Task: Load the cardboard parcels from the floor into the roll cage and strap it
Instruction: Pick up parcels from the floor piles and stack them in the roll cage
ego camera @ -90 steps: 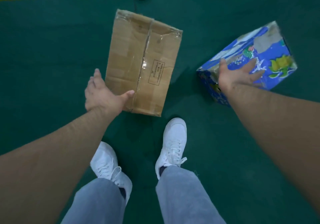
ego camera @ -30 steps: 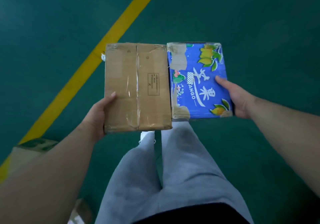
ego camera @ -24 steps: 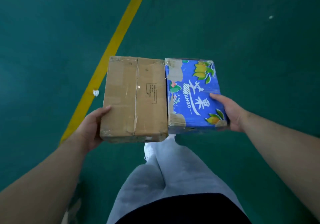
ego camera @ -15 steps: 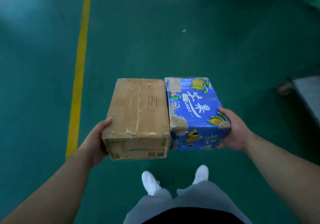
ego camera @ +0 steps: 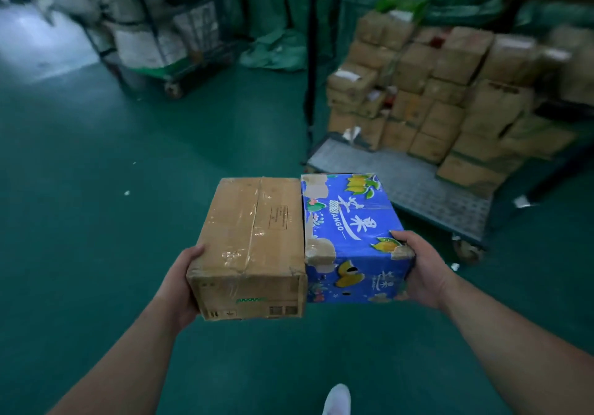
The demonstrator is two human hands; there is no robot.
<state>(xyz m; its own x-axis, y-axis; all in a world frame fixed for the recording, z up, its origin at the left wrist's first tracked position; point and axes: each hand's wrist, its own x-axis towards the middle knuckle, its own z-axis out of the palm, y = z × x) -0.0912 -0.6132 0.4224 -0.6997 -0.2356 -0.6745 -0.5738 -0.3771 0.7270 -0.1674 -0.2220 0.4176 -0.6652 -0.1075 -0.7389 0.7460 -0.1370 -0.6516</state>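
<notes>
Two boxes carried side by side at about waist height, long sides pressed together, both off the floor.

Left hand (ego camera: pixel 178 286) grips the brown box (ego camera: pixel 254 247) at its near left corner: thumb on the top edge, palm against the side, fingers hidden underneath. Clear tape runs along the top seam, with a small printed label beside it.

Right hand (ego camera: pixel 424 273) grips the blue box (ego camera: pixel 350 238) at its near right corner: thumb on top, palm on the side, fingers hidden below. It has mango artwork, white lettering, and torn patches showing bare cardboard.

Roll cage (ego camera: pixel 401 183) sits ahead and to the right. Its grey checker-plate deck is just beyond the blue box's far end. A dark upright post (ego camera: pixel 310 61) stands at the deck's left corner and a caster (ego camera: pixel 467 250) shows under the near edge. Stacked parcels (ego camera: pixel 434 99) fill the back of the deck several layers high; the front strip of the deck is bare. That area is motion-blurred, so I cannot read the labels.

Far left: a second wheeled cart (ego camera: pixel 167 45) holding pale bundles. Green sacks (ego camera: pixel 273 48) are piled between it and the cage.

Green floor (ego camera: pixel 96 222) has a few small white scraps on it. The toe of a white shoe (ego camera: pixel 337 400) shows at the bottom edge.
</notes>
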